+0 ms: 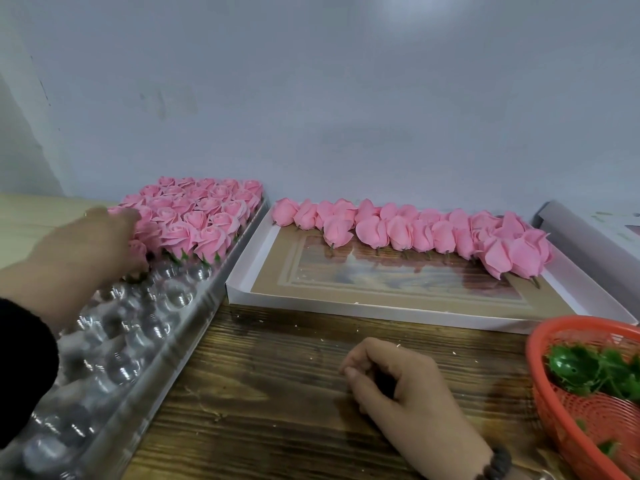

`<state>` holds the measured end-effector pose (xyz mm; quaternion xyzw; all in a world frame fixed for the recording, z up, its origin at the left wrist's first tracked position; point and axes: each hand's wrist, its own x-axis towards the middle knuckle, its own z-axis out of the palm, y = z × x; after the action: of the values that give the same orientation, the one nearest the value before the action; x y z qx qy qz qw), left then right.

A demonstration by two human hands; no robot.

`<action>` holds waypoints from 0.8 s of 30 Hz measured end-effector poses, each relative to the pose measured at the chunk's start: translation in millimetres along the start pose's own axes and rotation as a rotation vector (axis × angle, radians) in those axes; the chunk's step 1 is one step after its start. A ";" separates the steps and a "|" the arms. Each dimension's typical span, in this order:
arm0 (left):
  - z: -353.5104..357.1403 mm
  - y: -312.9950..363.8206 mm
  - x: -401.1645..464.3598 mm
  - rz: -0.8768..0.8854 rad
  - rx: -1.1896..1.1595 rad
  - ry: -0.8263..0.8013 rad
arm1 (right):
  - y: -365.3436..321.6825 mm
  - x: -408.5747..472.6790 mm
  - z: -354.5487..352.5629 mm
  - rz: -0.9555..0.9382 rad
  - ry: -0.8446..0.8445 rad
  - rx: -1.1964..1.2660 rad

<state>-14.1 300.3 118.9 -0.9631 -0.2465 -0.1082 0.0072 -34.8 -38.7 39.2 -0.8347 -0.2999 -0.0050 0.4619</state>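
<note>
A clear plastic tray (pixel 145 337) with round cups runs along the left; its far half is filled with upright pink roses (pixel 194 216). My left hand (pixel 79 258) reaches over the tray, and its fingers curl around one pink rose (pixel 138 248) at the near edge of the filled rows, just above an empty cup. My right hand (pixel 405 386) rests on the wooden table (pixel 277 393) with loosely curled fingers and nothing visible in it.
A shallow white box (pixel 311 306) lies behind my right hand, with a row of loose pink rose heads (pixel 415 233) along its far side. A red mesh basket (pixel 568 420) with green leaf pieces (pixel 588 372) stands at the right. The wall is close behind.
</note>
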 end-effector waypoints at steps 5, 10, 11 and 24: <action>-29.8 68.0 -14.5 0.274 -0.263 0.309 | 0.2 1.6 0.9 0.016 -0.010 0.021; 7.9 151.3 -8.8 0.328 -0.564 0.080 | 1.9 1.6 -1.8 0.026 -0.021 0.054; 19.6 163.5 -3.4 0.321 -0.570 0.032 | 2.0 1.4 -2.3 0.019 -0.015 0.055; 94.4 243.3 65.1 0.319 -0.256 -0.094 | 9.1 7.3 5.5 0.000 0.045 0.039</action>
<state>176.7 123.8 50.1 -0.9869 -0.0750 -0.0910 -0.1098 -25.8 -34.5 31.1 -0.8253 -0.2892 -0.0180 0.4846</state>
